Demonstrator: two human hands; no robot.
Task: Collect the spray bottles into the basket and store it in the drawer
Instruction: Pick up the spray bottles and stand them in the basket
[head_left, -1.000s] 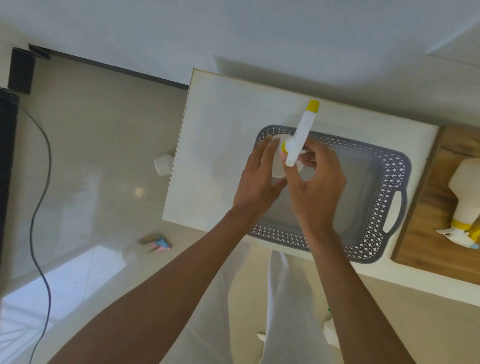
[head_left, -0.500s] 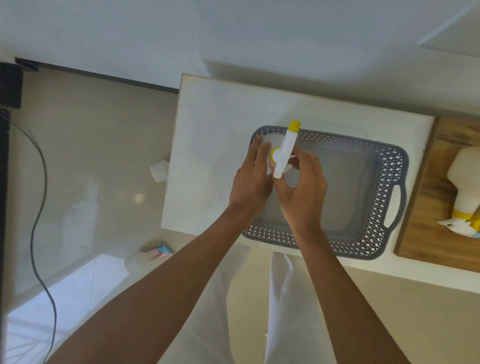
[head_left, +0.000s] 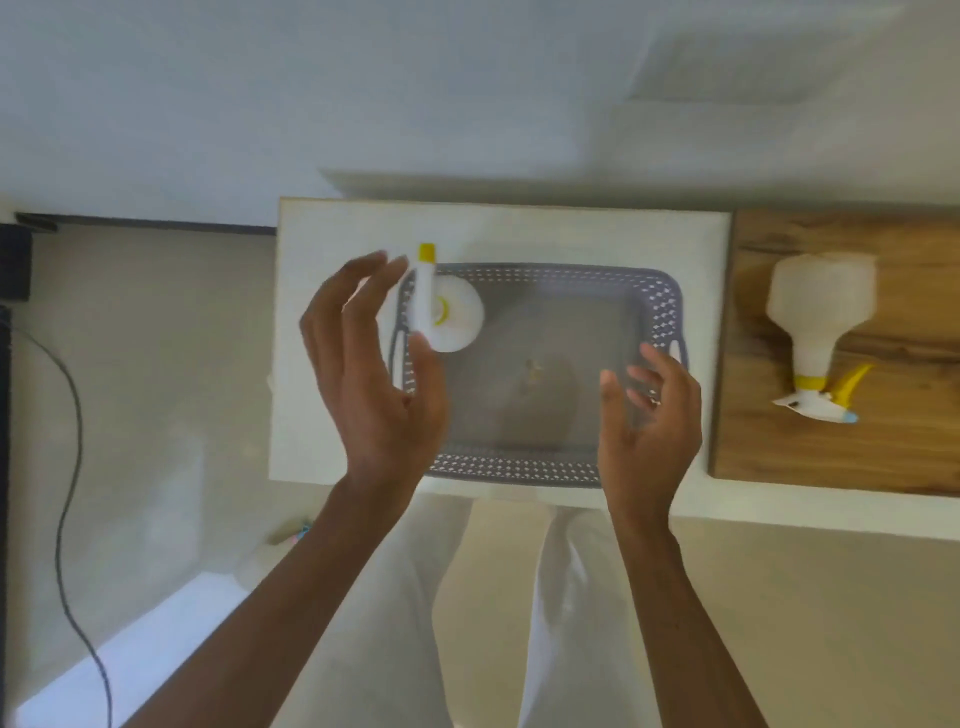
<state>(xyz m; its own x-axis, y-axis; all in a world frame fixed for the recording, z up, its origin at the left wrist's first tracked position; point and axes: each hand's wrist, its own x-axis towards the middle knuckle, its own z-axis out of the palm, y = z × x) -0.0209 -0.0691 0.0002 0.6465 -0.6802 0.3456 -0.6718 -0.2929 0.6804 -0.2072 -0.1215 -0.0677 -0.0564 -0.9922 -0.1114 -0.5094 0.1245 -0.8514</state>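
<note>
White tabletop (head_left: 332, 249), basket (head_left: 670, 296) mid-surface.

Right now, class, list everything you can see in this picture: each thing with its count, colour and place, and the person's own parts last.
Basket: one, grey, lattice-sided, on the white table.
Upright spray bottle: one, white with yellow nozzle, standing in the basket's left end.
Lying spray bottle: one, white with yellow trigger, on its side on the wooden surface.
White table: one, against the wall.
Wooden surface: one, brown, right of the white table.
Cable: one, dark, on the floor at left.
Small object on the floor: one, blurred, pale.
Left hand: open, beside the upright bottle.
Right hand: open, over the basket's right side.
</note>
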